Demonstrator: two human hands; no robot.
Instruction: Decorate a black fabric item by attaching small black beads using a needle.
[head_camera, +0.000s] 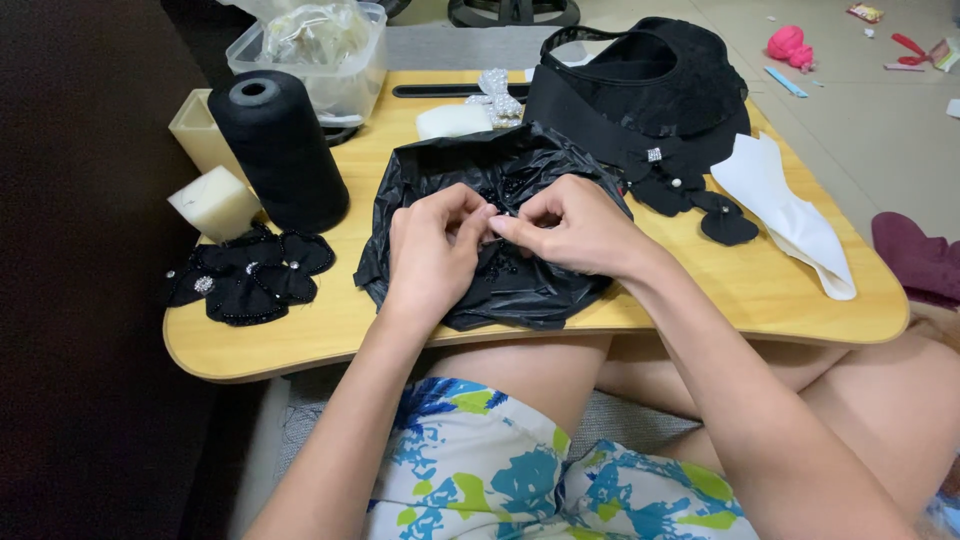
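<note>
Nearest the camera, the left hand (432, 250) and right hand (570, 232) meet fingertip to fingertip over the middle of the wooden tabletop (760, 290). Both are closed to a pinch around something very small at the point where they touch; it looks like a needle or bead, but it is too tiny to tell which. Directly beneath them lies a crumpled black plastic bag (500, 290) with small dark beads in its hollow, so the work sits straight below both hands, neither one nearer. At 9 o'clock from the hands rest black fabric flowers (250, 280) with sparkling centres. At 10 o'clock stand a large spool of black thread (280, 150) and a pale wax block (213, 203). At 1 o'clock lies a black lace hat (650, 100), and at 3 o'clock white cloth (790, 215).
</note>
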